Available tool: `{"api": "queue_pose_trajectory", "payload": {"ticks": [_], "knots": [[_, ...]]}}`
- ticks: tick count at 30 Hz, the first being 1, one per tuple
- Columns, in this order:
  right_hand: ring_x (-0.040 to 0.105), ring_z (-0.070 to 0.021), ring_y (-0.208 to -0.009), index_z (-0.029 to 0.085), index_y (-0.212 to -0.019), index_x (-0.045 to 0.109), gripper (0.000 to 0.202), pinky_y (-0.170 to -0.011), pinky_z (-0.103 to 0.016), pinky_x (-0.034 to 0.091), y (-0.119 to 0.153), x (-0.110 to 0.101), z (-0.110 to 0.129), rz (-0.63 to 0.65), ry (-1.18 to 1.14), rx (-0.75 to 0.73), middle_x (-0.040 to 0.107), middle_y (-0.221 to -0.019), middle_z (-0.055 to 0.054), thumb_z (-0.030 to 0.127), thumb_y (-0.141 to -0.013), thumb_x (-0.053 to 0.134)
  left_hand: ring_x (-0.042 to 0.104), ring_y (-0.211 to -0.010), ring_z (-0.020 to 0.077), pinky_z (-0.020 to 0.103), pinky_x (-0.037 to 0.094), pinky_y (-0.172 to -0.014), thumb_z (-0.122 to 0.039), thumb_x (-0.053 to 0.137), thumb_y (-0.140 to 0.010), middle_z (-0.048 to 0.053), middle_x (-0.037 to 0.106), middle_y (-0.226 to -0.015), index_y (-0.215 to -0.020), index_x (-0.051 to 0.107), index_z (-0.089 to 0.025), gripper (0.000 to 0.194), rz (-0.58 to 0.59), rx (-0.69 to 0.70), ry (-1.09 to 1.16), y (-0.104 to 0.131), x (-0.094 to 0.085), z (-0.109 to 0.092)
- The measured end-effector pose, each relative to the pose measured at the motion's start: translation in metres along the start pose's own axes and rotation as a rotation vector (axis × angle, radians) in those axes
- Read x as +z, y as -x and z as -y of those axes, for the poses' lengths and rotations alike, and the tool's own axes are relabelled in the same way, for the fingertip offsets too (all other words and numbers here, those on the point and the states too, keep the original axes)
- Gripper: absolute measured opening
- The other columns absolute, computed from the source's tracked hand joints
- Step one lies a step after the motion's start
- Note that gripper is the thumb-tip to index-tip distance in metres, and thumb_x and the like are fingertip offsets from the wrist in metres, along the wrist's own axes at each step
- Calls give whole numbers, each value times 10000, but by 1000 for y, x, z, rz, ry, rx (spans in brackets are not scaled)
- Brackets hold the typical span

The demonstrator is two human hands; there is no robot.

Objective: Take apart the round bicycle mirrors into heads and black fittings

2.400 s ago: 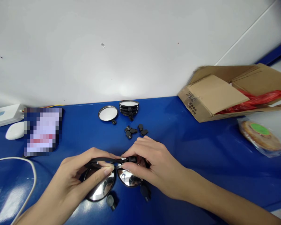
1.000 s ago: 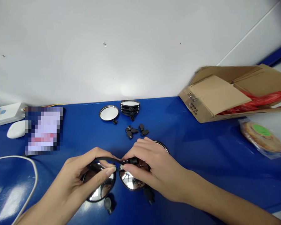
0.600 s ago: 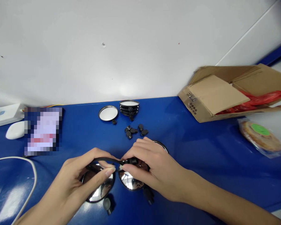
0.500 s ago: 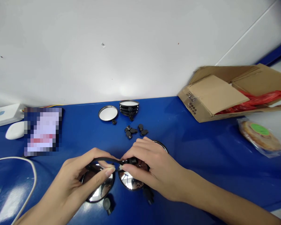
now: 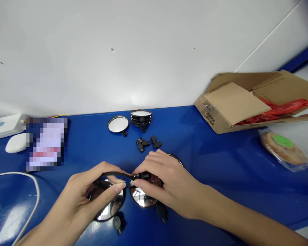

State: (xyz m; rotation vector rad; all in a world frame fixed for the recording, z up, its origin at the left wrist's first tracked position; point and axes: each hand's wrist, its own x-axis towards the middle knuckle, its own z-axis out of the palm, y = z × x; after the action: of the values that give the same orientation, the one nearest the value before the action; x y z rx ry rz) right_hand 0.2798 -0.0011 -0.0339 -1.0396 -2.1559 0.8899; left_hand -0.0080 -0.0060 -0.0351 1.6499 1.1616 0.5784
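Note:
My left hand (image 5: pixel 92 194) pinches a thin black strap (image 5: pixel 113 173) between thumb and fingers. Fingertips of my right hand (image 5: pixel 166 184) close on the strap's other end, beside a small black fitting (image 5: pixel 145 176). Below my left hand lies a round mirror (image 5: pixel 110 208) with a black rim; a second round mirror (image 5: pixel 143 200) lies beneath my right hand, and the rim of another (image 5: pixel 177 159) shows behind it. Black clamp pieces (image 5: pixel 117 223) sit near the mirrors' lower edges. The exact joint between my fingertips is partly hidden.
Toward the wall are a round mirror (image 5: pixel 118 124), a stack of mirrors (image 5: pixel 141 118) and several black connectors (image 5: pixel 143 143). An open cardboard box (image 5: pixel 233 102) and a wrapped round item (image 5: pixel 283 148) stand right. A blurred screen (image 5: pixel 46 143), white case (image 5: pixel 16 142) and cable (image 5: pixel 37 191) are left.

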Motion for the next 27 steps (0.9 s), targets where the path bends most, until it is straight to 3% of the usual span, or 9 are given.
{"api": "queue_pose_trajectory", "payload": {"ticks": [18, 27], "knots": [[668, -181, -923, 223, -1117, 766, 169, -943, -357, 487, 0, 0, 0, -6, 6, -5, 723, -935, 18, 362, -1209, 737, 865, -890, 200, 220, 676, -766, -505, 812, -1133, -20, 905, -1048, -1243, 855, -340, 203, 1, -8, 10, 2, 0, -1], [682, -190, -936, 235, -1126, 768, 192, -959, -372, 491, 0, 0, 0, 10, 14, 6, 750, -959, 11, 395, -1219, 715, 872, -896, 219, 236, 680, -744, -527, 840, -1103, -3, 910, -1049, -1227, 880, -333, 234, -63, -19, 19, 2, 4, -5]]}}
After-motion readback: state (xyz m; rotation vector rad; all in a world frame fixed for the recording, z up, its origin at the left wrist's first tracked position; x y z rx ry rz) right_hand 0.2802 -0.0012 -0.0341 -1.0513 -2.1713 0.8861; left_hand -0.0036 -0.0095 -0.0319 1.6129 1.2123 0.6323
